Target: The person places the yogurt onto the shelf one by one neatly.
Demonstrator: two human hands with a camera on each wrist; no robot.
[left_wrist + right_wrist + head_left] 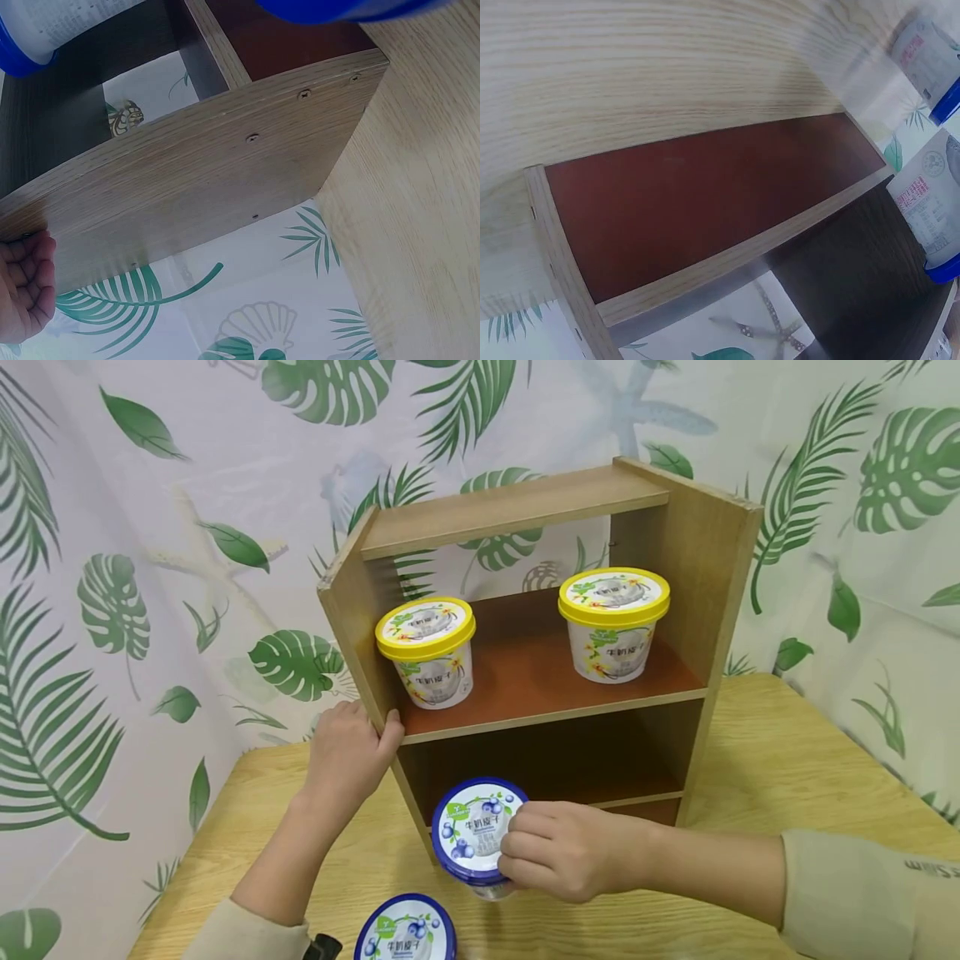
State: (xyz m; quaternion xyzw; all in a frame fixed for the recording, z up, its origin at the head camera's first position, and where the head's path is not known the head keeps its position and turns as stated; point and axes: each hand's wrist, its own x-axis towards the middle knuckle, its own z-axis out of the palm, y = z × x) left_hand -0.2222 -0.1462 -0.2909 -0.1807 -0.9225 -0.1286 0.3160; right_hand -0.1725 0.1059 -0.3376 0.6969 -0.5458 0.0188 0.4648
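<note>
My left hand [352, 743] grips the left side panel of a small wooden shelf unit [525, 718], thumb at the front edge of the middle board. In the left wrist view its curled fingers [30, 277] lie against the panel's outer face. My right hand [570, 852] holds an ice cream tub with a blue lid [480, 827] by its right side, upright before the lower compartment. The right wrist view shows this tub [930, 195] at the right edge. A second blue-lidded tub [408, 931] stands nearer me on the wooden table.
Two yellow-lidded tubs stand on the middle board, one at the left [427, 652] and one at the right [613, 622]. A lower board [652, 800] lies under the dark compartment. Behind the table [780, 760] hangs a leaf-patterned wall covering [187, 460].
</note>
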